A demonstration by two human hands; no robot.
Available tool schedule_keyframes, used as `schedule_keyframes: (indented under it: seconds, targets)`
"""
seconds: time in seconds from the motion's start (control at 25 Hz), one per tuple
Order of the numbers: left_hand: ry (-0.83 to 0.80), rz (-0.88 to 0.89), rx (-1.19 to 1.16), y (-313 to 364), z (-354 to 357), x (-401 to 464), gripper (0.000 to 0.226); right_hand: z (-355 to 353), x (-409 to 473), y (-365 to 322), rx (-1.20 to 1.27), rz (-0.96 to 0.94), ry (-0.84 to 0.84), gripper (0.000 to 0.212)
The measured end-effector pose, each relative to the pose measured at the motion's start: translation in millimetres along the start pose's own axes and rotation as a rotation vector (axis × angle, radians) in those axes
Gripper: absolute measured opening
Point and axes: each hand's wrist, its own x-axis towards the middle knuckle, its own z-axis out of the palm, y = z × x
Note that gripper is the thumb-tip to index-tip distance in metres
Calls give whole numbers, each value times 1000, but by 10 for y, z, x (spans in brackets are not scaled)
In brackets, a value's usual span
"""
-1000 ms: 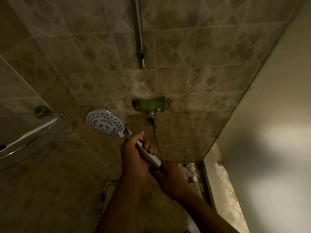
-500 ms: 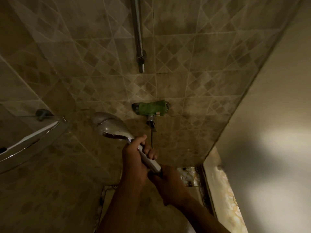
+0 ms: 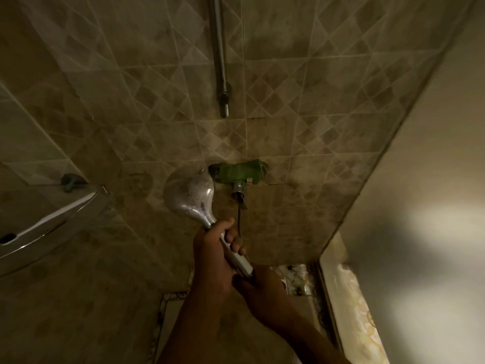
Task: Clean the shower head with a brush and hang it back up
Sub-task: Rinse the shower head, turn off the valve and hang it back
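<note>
1. Chrome faces the camera: the shower head (image 3: 190, 199) is held with its rounded back toward the viewer and its spray face turned to the tiled wall (image 3: 301, 101), probably so the back can be looked over or scrubbed (no brush shows in this view).
2. The left hand (image 3: 212, 254) wraps the upper handle, thumb over the top near the neck and fingers curled round the far side, which looks like the steadying grip.
3. The right hand (image 3: 258, 285) closes on the handle's lower end; whether it pinches the handle or the hose fitting there I cannot tell.
4. The head sits above and left of both hands, just beside the green-wrapped mixer valve (image 3: 240, 172), under the vertical rail (image 3: 220, 56).
5. The hose (image 3: 239, 219) drops from the valve behind the left fingers.
</note>
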Motion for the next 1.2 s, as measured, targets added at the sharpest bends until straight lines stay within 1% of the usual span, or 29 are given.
schedule_keyframes:
  seconds: [0.12,0.24,0.32,0.36,0.4,0.44,0.48,0.52,0.56,0.6,0.68,0.72,0.76,0.84,0.92,1.0,1.08,1.12,1.2]
  targets:
    - [-61,-10,3,50,7,-20,26,2,-5,-25,57,33,1,27]
    - [-30,27,25,29,11,-44,4,1,21,-13,0,21,98,26]
    - [30,44,49,-33,-2,-17,15,-19,47,9,-101,-7,158,31]
    - [58,47,52,-47,2,-2,15,-30,56,19,-143,-19,170,34]
    - [74,42,42,-42,15,2,9,-33,56,22,-172,-29,173,36]
    - [70,36,23,-25,25,4,11,-30,50,27,-194,-42,162,37]
    - [65,19,3,-12,21,22,21,-24,42,13,-191,-53,138,35]
    - [55,-14,-30,21,19,28,32,-14,34,-7,-163,-60,106,27]
    - [37,-47,-55,49,8,33,40,-4,25,-34,-117,-57,59,18]
    - [8,-77,-74,77,-9,35,45,-5,16,-65,-60,-54,6,16]
    - [-51,-116,-110,142,-23,29,43,-15,16,-85,39,-16,-53,25]
    - [-69,-125,-120,157,-16,26,39,-13,25,-74,56,10,-48,26]
    - [-69,-130,-128,153,-6,27,33,-8,39,-63,55,21,-26,24]
    - [-22,-111,-133,118,21,25,19,4,66,-22,-28,18,67,16]
    - [24,-58,-90,47,28,31,8,4,94,17,-154,-7,159,19]
    - [68,-34,-49,-8,17,51,10,-7,114,49,-223,-25,187,23]
    - [96,-73,-53,-3,3,83,25,9,109,66,-249,-32,147,27]
    - [83,-103,-69,8,-4,100,30,20,97,62,-233,-34,111,28]
    - [8,-141,-88,57,-35,98,32,29,80,33,-123,-24,32,24]
